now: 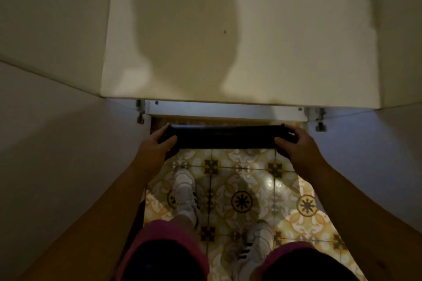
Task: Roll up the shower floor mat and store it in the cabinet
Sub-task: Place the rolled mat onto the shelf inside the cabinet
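While hands hold rolled mat, patterned floor tiles below open cabinet

The mat is rolled into a tight dark cylinder, almost black, lying level from left to right. It is held off the floor, just in front of the open cabinet. The cabinet is pale cream, seen from above, with both doors swung wide to left and right, hinges showing at the near corners.
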`<action>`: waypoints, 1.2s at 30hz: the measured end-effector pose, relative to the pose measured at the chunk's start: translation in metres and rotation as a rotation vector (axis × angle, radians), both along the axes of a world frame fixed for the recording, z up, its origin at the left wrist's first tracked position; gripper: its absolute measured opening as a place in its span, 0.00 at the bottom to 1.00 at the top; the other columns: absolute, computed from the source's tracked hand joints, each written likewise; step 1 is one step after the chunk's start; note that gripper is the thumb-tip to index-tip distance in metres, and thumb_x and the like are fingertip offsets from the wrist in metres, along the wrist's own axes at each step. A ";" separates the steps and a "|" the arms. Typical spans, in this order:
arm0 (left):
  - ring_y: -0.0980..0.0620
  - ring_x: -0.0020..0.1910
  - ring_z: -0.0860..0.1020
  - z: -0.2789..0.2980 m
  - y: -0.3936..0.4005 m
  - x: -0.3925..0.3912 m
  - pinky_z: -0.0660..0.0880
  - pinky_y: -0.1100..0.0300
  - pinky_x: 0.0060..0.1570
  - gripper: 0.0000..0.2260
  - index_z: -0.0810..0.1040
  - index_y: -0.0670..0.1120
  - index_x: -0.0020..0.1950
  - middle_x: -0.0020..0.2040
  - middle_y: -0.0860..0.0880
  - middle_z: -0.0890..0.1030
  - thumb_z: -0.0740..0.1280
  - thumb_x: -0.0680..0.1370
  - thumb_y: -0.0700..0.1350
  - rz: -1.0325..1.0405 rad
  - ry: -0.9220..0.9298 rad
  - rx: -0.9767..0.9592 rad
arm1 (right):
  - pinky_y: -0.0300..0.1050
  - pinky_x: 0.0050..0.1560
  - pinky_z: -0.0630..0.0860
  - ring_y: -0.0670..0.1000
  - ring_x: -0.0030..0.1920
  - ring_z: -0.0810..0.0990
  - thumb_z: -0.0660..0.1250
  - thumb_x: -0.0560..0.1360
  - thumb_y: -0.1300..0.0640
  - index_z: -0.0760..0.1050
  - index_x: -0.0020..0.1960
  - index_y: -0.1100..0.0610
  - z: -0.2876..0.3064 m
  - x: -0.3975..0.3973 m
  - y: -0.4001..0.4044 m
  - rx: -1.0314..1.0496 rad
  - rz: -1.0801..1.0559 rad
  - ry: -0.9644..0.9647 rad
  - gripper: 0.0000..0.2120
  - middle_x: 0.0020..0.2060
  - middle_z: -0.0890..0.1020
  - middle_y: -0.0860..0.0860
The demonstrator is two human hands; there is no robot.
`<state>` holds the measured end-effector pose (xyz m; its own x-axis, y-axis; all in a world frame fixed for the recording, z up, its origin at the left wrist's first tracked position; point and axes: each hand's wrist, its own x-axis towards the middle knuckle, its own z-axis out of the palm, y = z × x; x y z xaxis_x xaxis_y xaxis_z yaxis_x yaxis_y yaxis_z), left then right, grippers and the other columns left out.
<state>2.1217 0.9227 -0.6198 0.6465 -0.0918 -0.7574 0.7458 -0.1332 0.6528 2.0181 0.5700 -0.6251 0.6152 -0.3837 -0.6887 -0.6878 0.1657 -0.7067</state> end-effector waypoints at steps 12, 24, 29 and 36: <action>0.59 0.59 0.77 -0.185 0.026 0.094 0.75 0.60 0.55 0.27 0.66 0.57 0.74 0.64 0.52 0.78 0.68 0.75 0.51 -0.264 -0.408 0.194 | 0.44 0.44 0.81 0.48 0.55 0.78 0.74 0.69 0.54 0.72 0.59 0.33 -0.189 0.111 0.009 -0.215 0.291 -0.261 0.25 0.58 0.75 0.43; 0.45 0.61 0.74 -0.223 0.030 0.110 0.74 0.47 0.59 0.28 0.65 0.66 0.68 0.67 0.49 0.72 0.72 0.74 0.46 -0.507 -0.601 0.381 | 0.42 0.52 0.68 0.48 0.53 0.73 0.71 0.72 0.55 0.65 0.61 0.39 -0.220 0.145 0.006 -0.605 0.621 -0.285 0.23 0.54 0.73 0.47; 0.51 0.48 0.78 -0.228 0.027 0.099 0.76 0.58 0.45 0.29 0.66 0.63 0.66 0.56 0.45 0.76 0.74 0.72 0.43 -0.465 -0.608 0.416 | 0.48 0.52 0.71 0.55 0.57 0.71 0.73 0.70 0.54 0.69 0.63 0.50 -0.223 0.131 0.017 -1.026 0.687 -0.321 0.24 0.58 0.70 0.55; 0.48 0.55 0.77 -0.228 0.030 0.104 0.77 0.51 0.51 0.28 0.65 0.65 0.66 0.62 0.46 0.75 0.74 0.72 0.50 -0.470 -0.584 0.349 | 0.46 0.39 0.70 0.58 0.48 0.79 0.66 0.75 0.54 0.66 0.66 0.47 -0.217 0.126 0.045 -1.026 0.535 -0.161 0.21 0.50 0.81 0.56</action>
